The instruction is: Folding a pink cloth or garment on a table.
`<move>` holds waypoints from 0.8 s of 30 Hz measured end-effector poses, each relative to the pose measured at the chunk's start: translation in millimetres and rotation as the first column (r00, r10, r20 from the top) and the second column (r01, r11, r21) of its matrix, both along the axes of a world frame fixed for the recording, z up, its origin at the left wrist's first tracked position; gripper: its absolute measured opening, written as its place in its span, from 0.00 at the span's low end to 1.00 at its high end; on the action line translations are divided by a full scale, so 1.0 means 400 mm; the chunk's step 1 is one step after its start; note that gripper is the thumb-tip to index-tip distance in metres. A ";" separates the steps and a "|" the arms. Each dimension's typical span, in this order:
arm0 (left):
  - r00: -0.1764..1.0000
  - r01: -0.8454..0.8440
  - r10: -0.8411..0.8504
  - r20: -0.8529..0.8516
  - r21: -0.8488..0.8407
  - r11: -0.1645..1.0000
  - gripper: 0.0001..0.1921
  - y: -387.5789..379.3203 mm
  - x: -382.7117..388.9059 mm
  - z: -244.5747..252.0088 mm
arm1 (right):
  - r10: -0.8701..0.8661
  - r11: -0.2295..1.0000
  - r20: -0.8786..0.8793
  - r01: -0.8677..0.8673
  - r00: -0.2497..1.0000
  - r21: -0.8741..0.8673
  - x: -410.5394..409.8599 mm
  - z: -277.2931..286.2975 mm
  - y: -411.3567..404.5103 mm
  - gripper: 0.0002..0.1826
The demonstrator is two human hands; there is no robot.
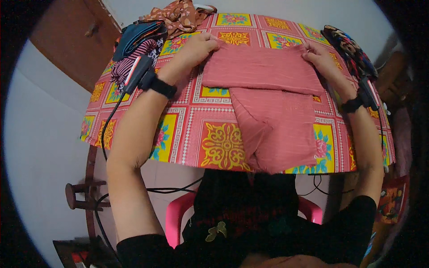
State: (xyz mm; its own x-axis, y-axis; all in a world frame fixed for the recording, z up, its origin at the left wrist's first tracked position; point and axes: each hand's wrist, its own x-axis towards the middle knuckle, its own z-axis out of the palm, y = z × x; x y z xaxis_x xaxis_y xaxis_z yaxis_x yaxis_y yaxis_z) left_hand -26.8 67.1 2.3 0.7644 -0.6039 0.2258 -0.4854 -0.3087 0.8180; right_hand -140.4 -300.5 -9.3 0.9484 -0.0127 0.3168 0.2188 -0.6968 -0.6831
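A pink cloth garment [261, 70] lies partly folded on the table, its upper part a wide flat band. Below the band, a narrower part [288, 130] reaches to the table's near edge, with a creased fold on its left side. My left hand [202, 47] pinches the band's upper left corner between thumb and fingers. At the upper right corner, my right hand [316, 57] grips the same cloth. Both wrists wear black straps with small devices.
A patterned tablecloth [228, 144] covers the table. Folded clothes [139, 40] are stacked at the left, beside a crumpled brown patterned cloth [177, 16]. Dark multicoloured folded cloth [350, 50] lies at the right edge. Cables run from the wrist devices. A pink chair [177, 217] is beneath me.
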 end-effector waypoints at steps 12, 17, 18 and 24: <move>0.813 -0.303 0.209 0.544 0.088 0.949 0.18 0.002 -0.068 -0.006 | -0.130 0.938 0.207 0.188 0.970 -0.291 -0.044 0.011 0.068 0.15; 0.691 -0.427 0.265 0.672 0.084 0.900 0.19 0.010 -0.090 0.009 | -0.163 0.904 0.203 0.229 0.965 -0.361 -0.088 0.059 0.122 0.17; 0.567 -0.401 0.279 0.775 -0.035 0.915 0.19 0.014 -0.095 0.019 | -0.211 0.924 0.144 0.245 0.967 -0.294 -0.098 0.076 0.131 0.16; 0.422 -0.032 -0.026 0.906 0.043 0.999 0.12 -0.020 -0.150 0.055 | 0.246 0.818 0.409 0.038 0.879 -0.574 -0.108 0.113 0.208 0.15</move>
State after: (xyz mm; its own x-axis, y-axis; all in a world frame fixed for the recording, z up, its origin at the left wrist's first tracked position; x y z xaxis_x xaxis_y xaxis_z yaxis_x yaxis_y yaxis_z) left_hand -86.7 59.1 24.2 0.1373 -0.6334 0.7615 -0.9360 -0.3345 -0.1094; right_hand -183.4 -217.1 35.7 0.6827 0.3873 0.6197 0.4903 -0.8715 0.0044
